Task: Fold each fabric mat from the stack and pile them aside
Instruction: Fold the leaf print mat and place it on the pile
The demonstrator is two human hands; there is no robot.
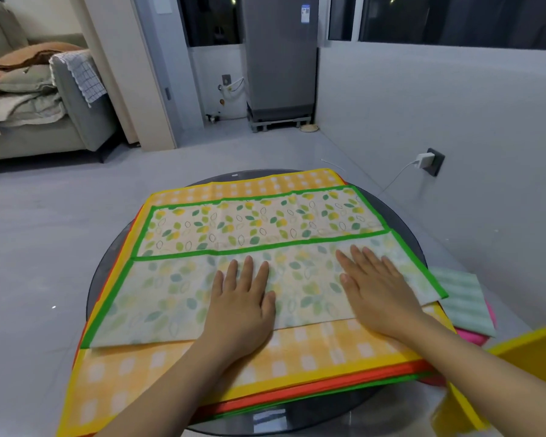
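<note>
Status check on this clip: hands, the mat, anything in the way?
Left hand and right hand flat, open, pressing the folded flap of the green-bordered leaf mat. It lies on the stack, yellow checked mat next. Nothing in the way.

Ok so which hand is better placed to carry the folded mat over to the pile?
Probably the right hand: it presses the green-bordered leaf-print fabric mat nearest the folded pale green mat.

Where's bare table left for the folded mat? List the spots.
Only slivers of the glass table are bare: the near rim below the stack, the far-right rim, the left edge. Right side is crowded by the folded pile. Both hands press the leaf mat.
</note>
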